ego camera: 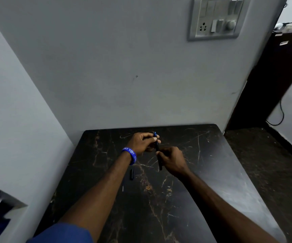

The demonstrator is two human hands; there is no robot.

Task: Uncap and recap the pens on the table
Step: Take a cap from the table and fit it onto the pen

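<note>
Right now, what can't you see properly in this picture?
Head view only:
- The pen: its middle is hidden by the left hand and right hand, so whether the cap is on is unclear.
- The small dark thing on the table: too small to name.
- The wristband writing: too tiny and curved away.

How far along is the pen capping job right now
Done: can't tell; one small dark piece, maybe a cap, lies on the table. In hand: left hand and right hand both grip one dark pen. Left: can't tell how many more.
</note>
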